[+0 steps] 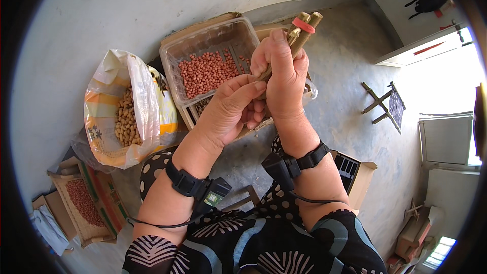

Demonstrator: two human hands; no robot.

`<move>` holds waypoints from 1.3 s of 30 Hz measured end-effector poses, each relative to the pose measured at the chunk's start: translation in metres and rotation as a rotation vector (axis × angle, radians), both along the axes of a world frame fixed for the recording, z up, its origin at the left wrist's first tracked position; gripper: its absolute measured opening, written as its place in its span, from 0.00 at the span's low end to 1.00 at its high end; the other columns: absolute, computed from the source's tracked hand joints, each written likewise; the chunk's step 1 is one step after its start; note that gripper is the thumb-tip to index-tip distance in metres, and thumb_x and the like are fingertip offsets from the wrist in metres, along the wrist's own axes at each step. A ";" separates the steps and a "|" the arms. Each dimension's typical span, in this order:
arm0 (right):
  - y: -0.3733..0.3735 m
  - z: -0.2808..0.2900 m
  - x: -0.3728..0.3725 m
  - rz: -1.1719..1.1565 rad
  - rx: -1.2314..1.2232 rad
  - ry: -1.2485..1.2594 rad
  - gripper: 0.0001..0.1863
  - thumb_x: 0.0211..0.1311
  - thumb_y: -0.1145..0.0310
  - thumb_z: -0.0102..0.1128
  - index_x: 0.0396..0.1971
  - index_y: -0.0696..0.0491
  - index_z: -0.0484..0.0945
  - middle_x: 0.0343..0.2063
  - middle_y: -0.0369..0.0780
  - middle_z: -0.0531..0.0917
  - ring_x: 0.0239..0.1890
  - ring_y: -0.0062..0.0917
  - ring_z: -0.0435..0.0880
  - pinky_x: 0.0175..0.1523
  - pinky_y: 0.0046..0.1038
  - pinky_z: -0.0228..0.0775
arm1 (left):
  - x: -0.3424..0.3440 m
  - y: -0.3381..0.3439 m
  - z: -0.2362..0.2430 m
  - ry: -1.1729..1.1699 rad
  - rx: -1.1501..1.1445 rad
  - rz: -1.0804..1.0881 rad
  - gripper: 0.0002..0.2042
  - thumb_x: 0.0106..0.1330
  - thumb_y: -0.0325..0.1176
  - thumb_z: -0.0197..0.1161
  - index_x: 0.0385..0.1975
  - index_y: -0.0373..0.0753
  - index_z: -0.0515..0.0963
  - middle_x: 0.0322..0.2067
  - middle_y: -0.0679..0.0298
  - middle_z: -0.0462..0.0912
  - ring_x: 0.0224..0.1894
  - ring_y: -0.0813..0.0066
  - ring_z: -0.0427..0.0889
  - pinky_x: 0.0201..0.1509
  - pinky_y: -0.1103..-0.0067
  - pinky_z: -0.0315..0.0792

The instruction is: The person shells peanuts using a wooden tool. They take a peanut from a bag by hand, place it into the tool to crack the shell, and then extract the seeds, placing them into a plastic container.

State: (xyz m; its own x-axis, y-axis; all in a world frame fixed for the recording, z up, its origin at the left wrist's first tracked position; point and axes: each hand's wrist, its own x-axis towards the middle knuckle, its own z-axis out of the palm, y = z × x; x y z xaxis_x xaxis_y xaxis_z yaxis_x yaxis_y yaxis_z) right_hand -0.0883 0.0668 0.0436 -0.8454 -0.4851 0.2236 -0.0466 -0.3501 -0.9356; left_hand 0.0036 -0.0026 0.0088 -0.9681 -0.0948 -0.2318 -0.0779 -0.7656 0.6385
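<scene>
My right hand point(285, 78) is closed around a pair of wooden sticks point(299, 41), bound near the top by a red band point(304, 25). They slant up and to the right out of the fist. My left hand point(231, 105) meets it at the lower end of the sticks, thumb and fingers pinched together; whatever lies between those fingertips is hidden. Just beyond both hands is a clear plastic tub point(170, 63) with shelled red peanuts point(205, 73) inside. Left of it, an open plastic bag point(152, 101) holds unshelled peanuts point(127, 122).
Below the tub's near edge, a tray part shows dark bits point(202, 105). More red peanuts point(83, 200) fill a sack point(101, 231) at lower left. A cardboard box point(362, 182) with black slots stands right of my arm. Farther right is a folding stool point(388, 106).
</scene>
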 end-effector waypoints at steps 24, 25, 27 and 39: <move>0.004 -0.004 -0.005 0.011 -0.008 -0.107 0.23 0.69 0.55 0.49 0.15 0.51 0.64 0.13 0.33 0.68 0.16 0.16 0.65 0.23 0.20 0.59 | 0.001 0.003 0.003 0.052 -0.022 -0.018 0.08 0.65 0.36 0.60 0.34 0.39 0.72 0.21 0.69 0.75 0.22 0.82 0.75 0.23 0.87 0.66; 0.004 -0.003 -0.005 0.013 -0.012 -0.097 0.23 0.69 0.55 0.49 0.15 0.51 0.64 0.13 0.33 0.68 0.16 0.16 0.65 0.23 0.20 0.59 | 0.001 0.004 0.003 0.046 -0.021 -0.015 0.08 0.64 0.36 0.60 0.35 0.39 0.72 0.22 0.68 0.75 0.22 0.82 0.74 0.23 0.87 0.66; 0.004 -0.003 -0.006 0.013 -0.015 -0.088 0.23 0.69 0.55 0.49 0.15 0.51 0.64 0.13 0.33 0.68 0.16 0.16 0.65 0.23 0.20 0.59 | 0.001 0.004 0.004 0.040 -0.021 -0.014 0.08 0.64 0.36 0.59 0.35 0.39 0.72 0.22 0.68 0.75 0.22 0.82 0.74 0.24 0.86 0.66; 0.007 -0.008 -0.018 -0.012 -0.108 -0.260 0.22 0.69 0.54 0.48 0.18 0.49 0.60 0.15 0.34 0.64 0.18 0.20 0.63 0.24 0.24 0.60 | -0.001 0.001 -0.003 0.065 0.078 -0.052 0.10 0.62 0.27 0.50 0.42 0.35 0.70 0.29 0.61 0.78 0.28 0.76 0.77 0.30 0.82 0.70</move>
